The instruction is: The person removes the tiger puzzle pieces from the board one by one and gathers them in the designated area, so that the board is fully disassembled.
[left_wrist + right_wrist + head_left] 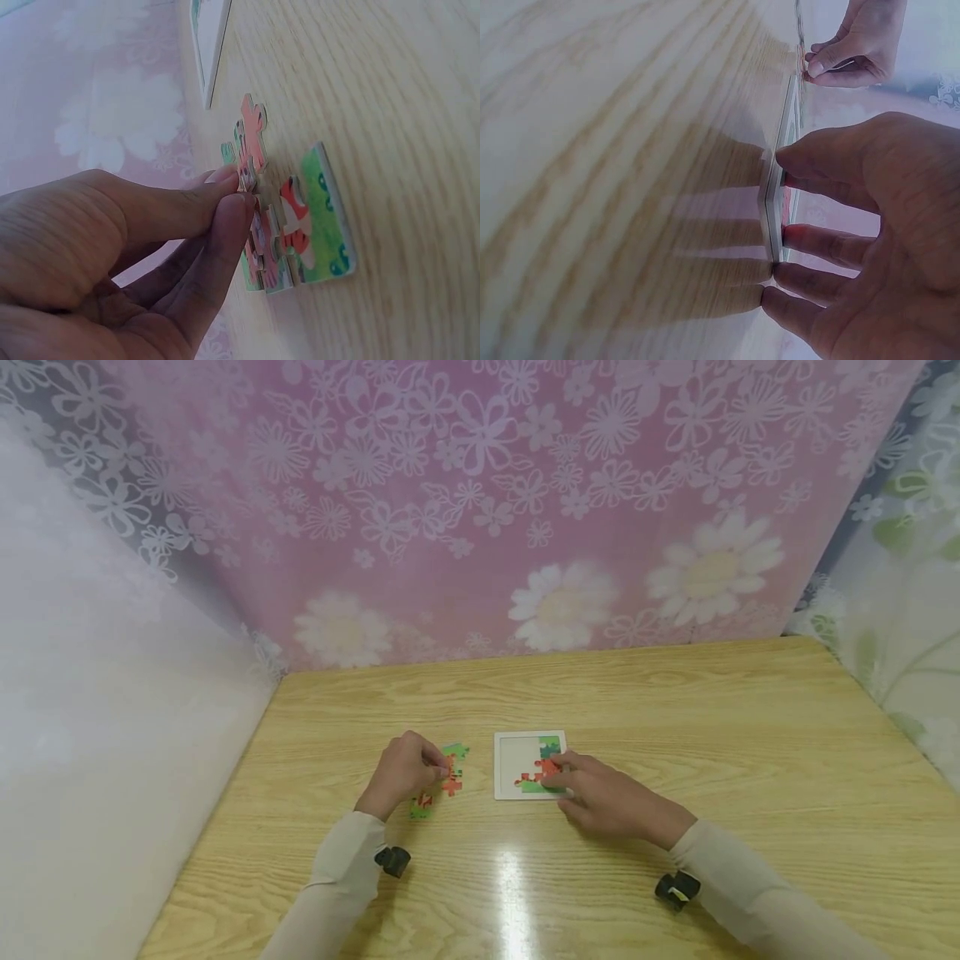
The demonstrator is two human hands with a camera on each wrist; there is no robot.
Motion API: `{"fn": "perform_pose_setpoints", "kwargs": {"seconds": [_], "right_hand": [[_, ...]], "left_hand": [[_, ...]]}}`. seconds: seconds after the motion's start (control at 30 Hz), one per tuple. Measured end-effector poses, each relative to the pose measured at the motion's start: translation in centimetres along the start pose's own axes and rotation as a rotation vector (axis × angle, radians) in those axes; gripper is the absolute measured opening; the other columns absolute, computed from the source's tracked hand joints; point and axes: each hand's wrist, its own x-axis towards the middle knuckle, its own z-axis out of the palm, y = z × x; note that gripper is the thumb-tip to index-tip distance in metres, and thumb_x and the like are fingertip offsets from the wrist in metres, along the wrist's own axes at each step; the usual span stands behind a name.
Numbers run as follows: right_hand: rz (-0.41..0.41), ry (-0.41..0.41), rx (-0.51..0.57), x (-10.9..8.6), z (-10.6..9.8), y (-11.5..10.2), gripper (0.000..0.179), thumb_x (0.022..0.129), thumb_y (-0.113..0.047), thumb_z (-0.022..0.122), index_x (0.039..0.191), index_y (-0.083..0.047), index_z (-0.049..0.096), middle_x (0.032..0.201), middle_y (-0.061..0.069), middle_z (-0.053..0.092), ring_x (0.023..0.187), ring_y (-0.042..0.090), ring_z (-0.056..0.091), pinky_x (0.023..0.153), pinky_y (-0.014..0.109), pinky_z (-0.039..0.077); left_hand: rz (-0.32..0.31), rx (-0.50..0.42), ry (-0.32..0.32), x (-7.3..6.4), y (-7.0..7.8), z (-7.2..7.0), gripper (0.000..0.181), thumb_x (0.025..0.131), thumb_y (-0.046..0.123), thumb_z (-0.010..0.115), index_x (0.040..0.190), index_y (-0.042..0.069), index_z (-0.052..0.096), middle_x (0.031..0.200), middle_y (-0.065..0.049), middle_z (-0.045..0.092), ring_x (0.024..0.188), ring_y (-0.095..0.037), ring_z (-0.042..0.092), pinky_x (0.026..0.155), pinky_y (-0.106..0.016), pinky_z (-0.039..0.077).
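Seen from the head view, with 12 o'clock at the far side, the tray (497, 766) lies on the counter (675, 718) between the hands: at 3 o'clock from the left hand (405, 772) and at 10 o'clock from the right hand (617, 800). The left hand pinches a small piece (247, 180) between thumb and forefinger, above the loose pieces (452, 787), which lie at its 3 to 5 o'clock. The right hand is not clenched; its extended fingers touch the tray's 3 o'clock side and the set pieces (549, 768) there.

The tray looks almost square, its slightly longer axis running 9 to 3. Set pieces fill its 3 o'clock side and reach toward 6; its bed is bare around 10. The loose pieces straggle along a 1-to-7 line.

The tray is flat, with a raised white rim; the pieces are thin, knobbed, printed red and green. The counter has yellowish wood grain.
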Motion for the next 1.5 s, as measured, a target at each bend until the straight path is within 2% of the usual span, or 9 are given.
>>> {"fn": "perform_pose_setpoints", "kwargs": {"seconds": [0.13, 0.3, 0.47, 0.57, 0.83, 0.97, 1.17, 1.33, 1.5], "right_hand": [[0.006, 0.003, -0.008, 0.0, 0.0, 0.1, 0.033, 0.098, -0.009, 0.064, 0.129, -0.001, 0.068, 0.146, 0.026, 0.049, 0.135, 0.043, 0.046, 0.102, 0.054, 0.046], [-0.011, 0.011, -0.027, 0.1, 0.1, 0.2, 0.032, 0.098, -0.012, 0.066, 0.129, -0.003, 0.068, 0.145, 0.024, 0.05, 0.133, 0.04, 0.048, 0.102, 0.054, 0.046], [-0.028, 0.031, -0.049, 0.2, 0.3, 0.3, 0.033, 0.097, -0.015, 0.068, 0.129, -0.005, 0.068, 0.143, 0.023, 0.052, 0.132, 0.039, 0.05, 0.101, 0.053, 0.047], [-0.021, 0.042, -0.064, 0.2, 0.4, 0.2, 0.036, 0.097, -0.016, 0.069, 0.131, -0.005, 0.066, 0.143, 0.022, 0.052, 0.131, 0.038, 0.05, 0.101, 0.053, 0.048], [0.001, 0.043, -0.089, 0.1, 0.1, 0.3, 0.045, 0.099, -0.018, 0.066, 0.14, -0.001, 0.059, 0.147, 0.024, 0.048, 0.135, 0.041, 0.047, 0.104, 0.055, 0.045], [0.013, 0.052, -0.088, 0.2, 0.0, 0.7, 0.044, 0.101, -0.016, 0.062, 0.141, 0.001, 0.057, 0.149, 0.023, 0.047, 0.138, 0.039, 0.045, 0.106, 0.055, 0.043], [-0.003, 0.049, -0.084, 0.2, 0.1, 1.2, 0.04, 0.103, -0.014, 0.058, 0.14, 0.002, 0.058, 0.147, 0.024, 0.049, 0.137, 0.04, 0.046, 0.106, 0.055, 0.043], [-0.011, 0.057, -0.067, 0.4, 0.1, 1.2, 0.036, 0.103, -0.01, 0.054, 0.136, 0.002, 0.061, 0.145, 0.024, 0.051, 0.135, 0.04, 0.049, 0.105, 0.055, 0.044], [-0.013, 0.046, -0.041, 0.5, 0.0, 1.1, 0.036, 0.103, -0.009, 0.055, 0.136, 0.003, 0.061, 0.144, 0.025, 0.052, 0.135, 0.041, 0.048, 0.104, 0.056, 0.045]], "left_hand": [[0.008, 0.003, 0.0, 0.1, 0.0, 0.1, 0.009, 0.088, 0.004, 0.079, 0.08, 0.007, 0.079, 0.078, -0.002, 0.073, 0.061, -0.015, 0.065, 0.057, -0.031, 0.054], [0.013, 0.002, -0.014, 0.0, 0.8, 0.1, 0.004, 0.088, 0.007, 0.079, 0.084, 0.005, 0.08, 0.082, -0.001, 0.073, 0.069, -0.014, 0.066, 0.065, -0.034, 0.057], [0.063, 0.01, -0.029, -0.1, 1.9, 0.5, 0.007, 0.085, 0.008, 0.083, 0.087, 0.004, 0.079, 0.083, -0.003, 0.073, 0.073, -0.014, 0.067, 0.072, -0.035, 0.057], [0.097, 0.029, -0.034, -0.1, 2.5, 0.9, 0.008, 0.083, 0.007, 0.084, 0.087, 0.002, 0.078, 0.083, -0.004, 0.073, 0.074, -0.014, 0.067, 0.071, -0.033, 0.058], [0.118, 0.054, -0.058, 0.5, 4.1, 2.0, 0.007, 0.084, 0.005, 0.083, 0.089, 0.002, 0.079, 0.081, -0.003, 0.072, 0.068, -0.012, 0.062, 0.063, -0.028, 0.053], [0.156, 0.097, -0.053, 1.0, 4.9, 2.8, 0.007, 0.082, 0.005, 0.084, 0.086, 0.003, 0.079, 0.081, -0.001, 0.071, 0.072, -0.011, 0.06, 0.066, -0.027, 0.051], [0.198, 0.109, -0.076, 1.6, 5.9, 3.9, 0.011, 0.081, 0.008, 0.086, 0.088, 0.003, 0.08, 0.082, -0.001, 0.072, 0.074, -0.012, 0.064, 0.069, -0.027, 0.053], [0.202, 0.077, -0.122, 1.8, 6.5, 4.9, 0.012, 0.082, 0.009, 0.086, 0.09, 0.003, 0.08, 0.085, -0.002, 0.073, 0.077, -0.013, 0.065, 0.073, -0.029, 0.054], [0.172, 0.062, -0.162, 1.9, 6.9, 5.7, 0.01, 0.083, 0.01, 0.085, 0.091, 0.006, 0.08, 0.082, 0.001, 0.072, 0.073, -0.009, 0.064, 0.069, -0.027, 0.053]]}}
